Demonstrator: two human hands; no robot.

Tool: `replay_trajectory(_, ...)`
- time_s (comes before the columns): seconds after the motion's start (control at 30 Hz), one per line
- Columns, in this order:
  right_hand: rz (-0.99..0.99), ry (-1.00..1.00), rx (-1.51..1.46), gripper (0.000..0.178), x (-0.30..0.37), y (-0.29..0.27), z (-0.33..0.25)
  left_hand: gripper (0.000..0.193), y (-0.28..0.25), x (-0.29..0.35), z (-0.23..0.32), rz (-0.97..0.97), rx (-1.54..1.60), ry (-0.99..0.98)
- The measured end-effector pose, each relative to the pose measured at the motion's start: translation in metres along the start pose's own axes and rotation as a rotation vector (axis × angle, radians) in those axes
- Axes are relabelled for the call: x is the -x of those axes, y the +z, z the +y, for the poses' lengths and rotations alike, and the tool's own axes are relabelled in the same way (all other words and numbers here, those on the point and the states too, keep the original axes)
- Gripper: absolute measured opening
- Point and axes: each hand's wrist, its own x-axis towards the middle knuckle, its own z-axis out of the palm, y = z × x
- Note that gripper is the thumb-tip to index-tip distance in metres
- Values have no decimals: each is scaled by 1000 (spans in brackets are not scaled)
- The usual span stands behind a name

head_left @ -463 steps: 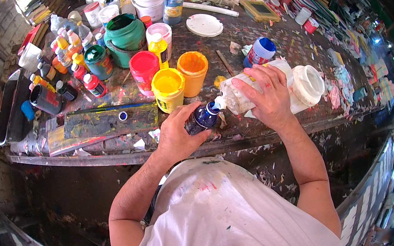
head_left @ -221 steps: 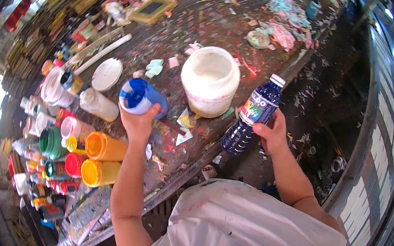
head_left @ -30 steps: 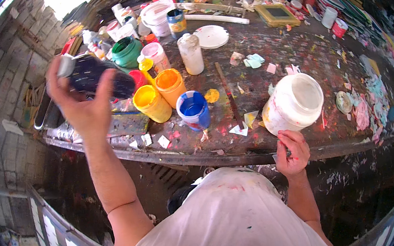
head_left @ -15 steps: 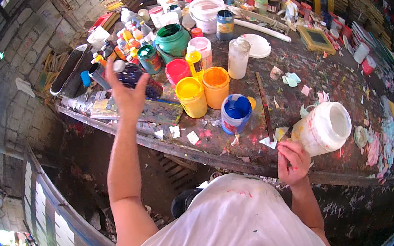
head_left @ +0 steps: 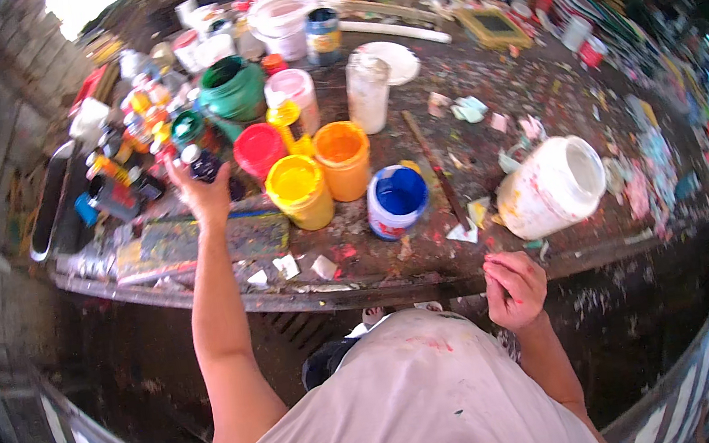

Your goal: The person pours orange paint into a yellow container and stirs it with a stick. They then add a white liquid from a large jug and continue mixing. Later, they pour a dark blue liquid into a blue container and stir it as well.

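Note:
My left hand (head_left: 203, 196) reaches over the table's left part, its fingers and thumb curled round a dark purple bottle (head_left: 204, 163) with a white cap. Beside it stand a red paint tub (head_left: 260, 151), a yellow one (head_left: 299, 195) and a dark green-topped can (head_left: 189, 128). My right hand (head_left: 518, 288) hovers at the table's near edge, fingers curled and pinched, with red specks on it. Whether anything is in that pinch is hidden. Just beyond lies a large white paint-stained jar (head_left: 545, 189), tilted with its mouth to the right.
An orange tub (head_left: 342, 161), a blue paint tub (head_left: 397, 202) and a whitish bottle (head_left: 369, 91) stand mid-table. Behind them are a green jar (head_left: 233, 95) and a white bucket (head_left: 284, 22). A thin stick (head_left: 435, 172) and paper scraps (head_left: 462, 231) lie near the jar.
The view has swung to the right. My left hand has closed from spread fingers round the dark bottle, which now looks more upright. My right hand has come away from the white jar.

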Motion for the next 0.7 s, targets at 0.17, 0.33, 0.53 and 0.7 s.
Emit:
replay_trajectory(0.17, -14, 70, 86, 29, 12, -6, -10, 136, -2, 2, -4, -63, 65, 38)
replay_trajectory(0.33, 39, 77, 184, 34, 21, -24, 2, 136, -22, 4, -4, -105, -21, -100)
replay_trajectory(0.53, 401, 191, 368, 59, 41, -70, 62, 109, -74, 0, 38, 119, -241, 55)
replay_trajectory(0.7, 573, 371, 292, 56, 53, -118, 145, 90, -72, 29, 149, 232, -323, 333)
